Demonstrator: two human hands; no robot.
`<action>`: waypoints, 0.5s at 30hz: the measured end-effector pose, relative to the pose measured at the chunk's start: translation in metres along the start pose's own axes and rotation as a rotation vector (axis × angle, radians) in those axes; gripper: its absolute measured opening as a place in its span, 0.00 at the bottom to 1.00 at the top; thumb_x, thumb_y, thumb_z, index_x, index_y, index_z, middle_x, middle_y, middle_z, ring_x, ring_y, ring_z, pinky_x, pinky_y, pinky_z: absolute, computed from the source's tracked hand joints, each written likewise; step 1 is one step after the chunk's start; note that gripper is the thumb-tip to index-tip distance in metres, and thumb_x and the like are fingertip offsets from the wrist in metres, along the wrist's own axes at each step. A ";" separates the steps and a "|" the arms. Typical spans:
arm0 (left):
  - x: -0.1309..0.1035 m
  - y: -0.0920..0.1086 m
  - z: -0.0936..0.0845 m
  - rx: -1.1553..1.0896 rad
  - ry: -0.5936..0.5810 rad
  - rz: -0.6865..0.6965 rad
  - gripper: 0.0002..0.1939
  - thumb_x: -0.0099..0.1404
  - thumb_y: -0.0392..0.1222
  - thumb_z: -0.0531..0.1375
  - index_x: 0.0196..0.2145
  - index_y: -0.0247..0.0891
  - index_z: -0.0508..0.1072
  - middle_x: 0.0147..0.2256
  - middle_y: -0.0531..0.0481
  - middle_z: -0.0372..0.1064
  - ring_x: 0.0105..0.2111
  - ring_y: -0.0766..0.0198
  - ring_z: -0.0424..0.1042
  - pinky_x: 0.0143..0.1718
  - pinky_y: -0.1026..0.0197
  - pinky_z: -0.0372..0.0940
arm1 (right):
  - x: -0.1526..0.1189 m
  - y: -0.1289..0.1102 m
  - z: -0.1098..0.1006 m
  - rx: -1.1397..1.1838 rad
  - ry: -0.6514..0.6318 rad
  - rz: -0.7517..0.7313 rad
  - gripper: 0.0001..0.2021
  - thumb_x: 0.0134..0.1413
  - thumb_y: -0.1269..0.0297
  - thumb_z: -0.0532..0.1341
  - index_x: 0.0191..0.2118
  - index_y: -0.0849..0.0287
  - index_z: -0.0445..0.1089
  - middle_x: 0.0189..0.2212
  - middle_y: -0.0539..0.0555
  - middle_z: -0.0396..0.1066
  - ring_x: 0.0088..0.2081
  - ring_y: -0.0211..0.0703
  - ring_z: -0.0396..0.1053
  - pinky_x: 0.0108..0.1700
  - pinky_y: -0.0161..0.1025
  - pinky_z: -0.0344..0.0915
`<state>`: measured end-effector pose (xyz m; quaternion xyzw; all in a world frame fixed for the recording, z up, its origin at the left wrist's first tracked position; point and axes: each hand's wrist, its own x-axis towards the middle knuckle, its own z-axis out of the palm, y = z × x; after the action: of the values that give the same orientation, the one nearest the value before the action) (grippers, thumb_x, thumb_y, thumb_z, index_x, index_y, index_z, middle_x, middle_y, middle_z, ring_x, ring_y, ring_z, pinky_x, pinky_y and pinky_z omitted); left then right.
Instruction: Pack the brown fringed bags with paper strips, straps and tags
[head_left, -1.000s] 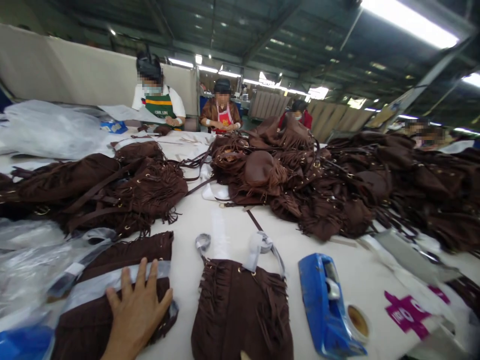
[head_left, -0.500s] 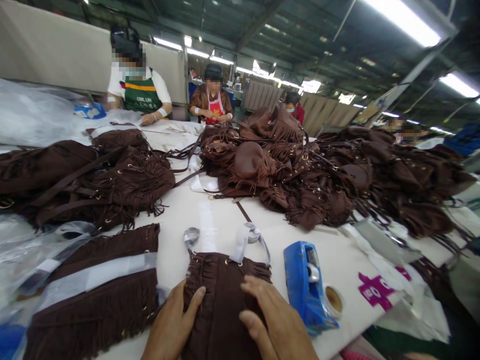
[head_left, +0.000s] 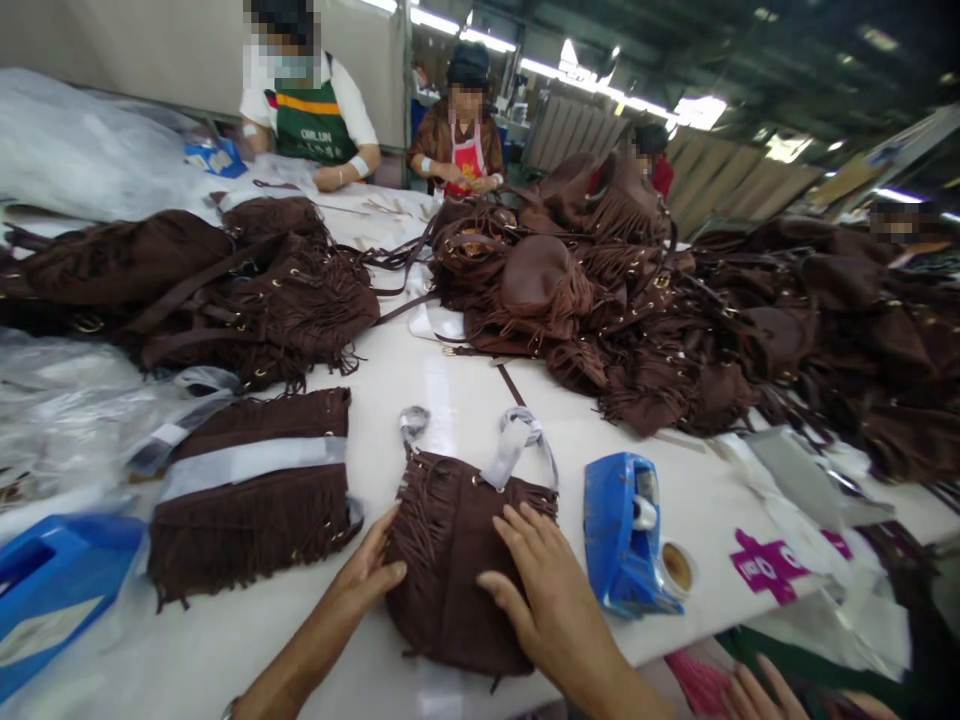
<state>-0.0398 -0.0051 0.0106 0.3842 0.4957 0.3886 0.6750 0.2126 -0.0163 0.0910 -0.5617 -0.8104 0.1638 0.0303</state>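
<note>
A dark brown fringed bag [head_left: 454,560] lies flat on the white table in front of me, its strap ends wrapped in clear plastic at the top. My left hand [head_left: 375,565] rests along the bag's left edge, thumb apart from the fingers and touching the fringe. Spread across the bag's right side is my right hand [head_left: 536,575], fingers stretched out. Just to the right stands a blue tape dispenser [head_left: 619,530], with a tape roll [head_left: 675,567] beside it. A second brown fringed piece [head_left: 255,530], crossed by a pale wrapping band [head_left: 255,465], lies to the left.
Piles of brown fringed bags [head_left: 540,280] cover the table's far side. Clear plastic [head_left: 67,410] and another blue dispenser [head_left: 60,590] lie at left. Co-workers [head_left: 311,120] sit opposite. Another person's hand [head_left: 765,690] shows at lower right, below the table edge [head_left: 675,650].
The view has tilted down, showing more of the bag and the left blue dispenser. Both hands stay on the bag. Another person's hand has come into view at lower right.
</note>
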 end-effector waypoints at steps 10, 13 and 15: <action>-0.041 -0.021 0.032 0.303 0.157 0.242 0.54 0.58 0.44 0.66 0.69 0.50 0.33 0.71 0.45 0.33 0.68 0.50 0.47 0.67 0.42 0.47 | 0.007 -0.013 -0.007 0.119 -0.014 -0.140 0.27 0.52 0.79 0.55 0.58 0.57 0.64 0.54 0.56 0.71 0.54 0.45 0.70 0.55 0.39 0.64; -0.029 -0.013 0.047 0.365 0.338 0.330 0.51 0.52 0.45 0.69 0.67 0.42 0.47 0.68 0.42 0.45 0.67 0.48 0.48 0.67 0.41 0.44 | 0.024 -0.010 -0.027 0.109 -0.047 -0.102 0.12 0.58 0.69 0.58 0.47 0.55 0.69 0.40 0.51 0.78 0.42 0.45 0.75 0.42 0.35 0.66; -0.017 -0.008 0.050 0.226 0.388 0.336 0.38 0.52 0.43 0.67 0.60 0.38 0.61 0.62 0.41 0.57 0.63 0.47 0.55 0.66 0.42 0.46 | 0.032 -0.010 -0.035 0.059 -0.065 -0.104 0.05 0.59 0.63 0.60 0.41 0.55 0.70 0.34 0.51 0.78 0.37 0.45 0.76 0.37 0.34 0.64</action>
<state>0.0058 -0.0305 0.0200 0.4523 0.5851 0.5038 0.4464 0.1998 0.0179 0.1224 -0.5123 -0.8337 0.2038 0.0291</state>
